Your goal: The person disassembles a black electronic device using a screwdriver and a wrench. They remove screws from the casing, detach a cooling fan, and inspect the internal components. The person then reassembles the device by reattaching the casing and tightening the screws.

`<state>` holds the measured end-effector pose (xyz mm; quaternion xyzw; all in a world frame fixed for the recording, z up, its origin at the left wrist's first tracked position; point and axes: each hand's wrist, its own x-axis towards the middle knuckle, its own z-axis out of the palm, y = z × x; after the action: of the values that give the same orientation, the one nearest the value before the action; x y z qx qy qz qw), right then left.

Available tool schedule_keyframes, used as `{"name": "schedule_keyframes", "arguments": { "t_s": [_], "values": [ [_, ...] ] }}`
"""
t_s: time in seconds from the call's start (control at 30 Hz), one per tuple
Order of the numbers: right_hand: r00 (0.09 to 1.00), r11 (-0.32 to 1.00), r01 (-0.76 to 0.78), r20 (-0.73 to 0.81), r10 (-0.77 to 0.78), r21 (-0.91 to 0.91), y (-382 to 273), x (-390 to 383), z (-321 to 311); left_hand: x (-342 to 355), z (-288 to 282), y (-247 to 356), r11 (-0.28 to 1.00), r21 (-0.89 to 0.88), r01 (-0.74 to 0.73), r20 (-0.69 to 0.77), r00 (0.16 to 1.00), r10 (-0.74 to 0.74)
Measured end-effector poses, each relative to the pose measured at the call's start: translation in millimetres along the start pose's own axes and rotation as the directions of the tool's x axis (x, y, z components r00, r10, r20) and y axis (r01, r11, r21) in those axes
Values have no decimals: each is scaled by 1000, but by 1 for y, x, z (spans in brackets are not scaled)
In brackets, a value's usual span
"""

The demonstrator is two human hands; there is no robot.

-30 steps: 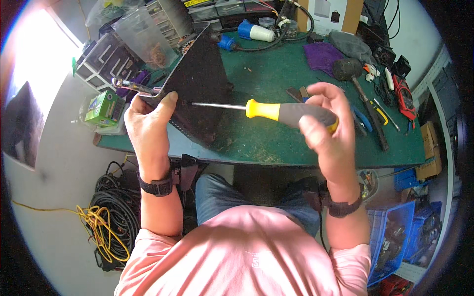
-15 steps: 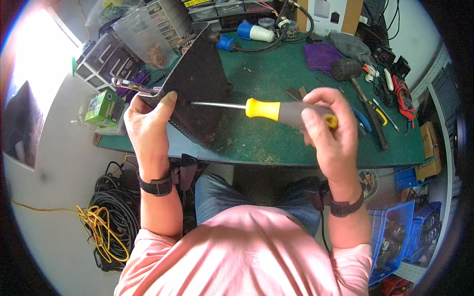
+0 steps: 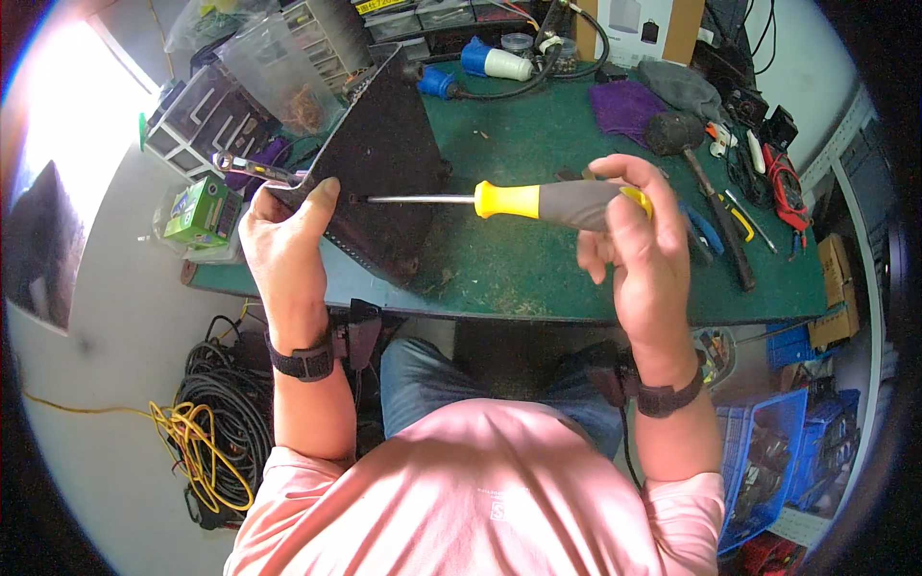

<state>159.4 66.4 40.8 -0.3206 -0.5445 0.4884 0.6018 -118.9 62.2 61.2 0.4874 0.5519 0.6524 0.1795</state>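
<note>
My left hand (image 3: 286,230) is closed on the near edge of a black metal panel (image 3: 379,134), its thumb on the panel's right face. The panel stands tilted on the bench, with a row of small holes along its lower edge. A shiny wrench (image 3: 252,167) sticks out on its far side, just beyond my left fingers; how it is held there is hidden. The tip of a yellow and grey screwdriver (image 3: 509,200) meets the panel near my thumb, its shaft nearly level. My right hand (image 3: 642,235) grips the butt of the handle, some fingers loosened.
On the green bench (image 3: 519,278), a mallet (image 3: 706,182), purple cloth (image 3: 626,108) and red test leads (image 3: 788,192) lie to the right. Blue plugs (image 3: 495,60) and a cardboard box (image 3: 663,29) are behind. A green box (image 3: 204,213) and drawer units (image 3: 206,120) stand left.
My right fingers have shifted and loosened around the screwdriver's handle, which has turned slightly and moved a little left. My left hand and the panel stay nearly in place.
</note>
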Motion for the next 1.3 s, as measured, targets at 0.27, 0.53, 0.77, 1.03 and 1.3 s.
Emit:
{"name": "schedule_keyframes", "arguments": {
  "t_s": [0.27,0.53,0.77,1.03,1.3],
  "values": [
    [971,969,237,-15,-238,-63,10,-5,11,1,4,3,999,49,9,-39,999,-7],
    [979,967,202,64,-194,-154,4,0,4,5,-4,-7,1000,10,-4,-5,1000,4],
    [992,976,-91,65,105,-197,-21,6,2,4,-4,-2,1000,7,15,-30,999,-15],
    [1000,994,-26,3,27,-109,-11,2,10,4,-4,-3,996,88,20,-16,1000,-19],
    [982,975,190,32,-188,-118,-9,-2,14,4,-1,1,998,56,18,-56,998,-15]
  ]
}}
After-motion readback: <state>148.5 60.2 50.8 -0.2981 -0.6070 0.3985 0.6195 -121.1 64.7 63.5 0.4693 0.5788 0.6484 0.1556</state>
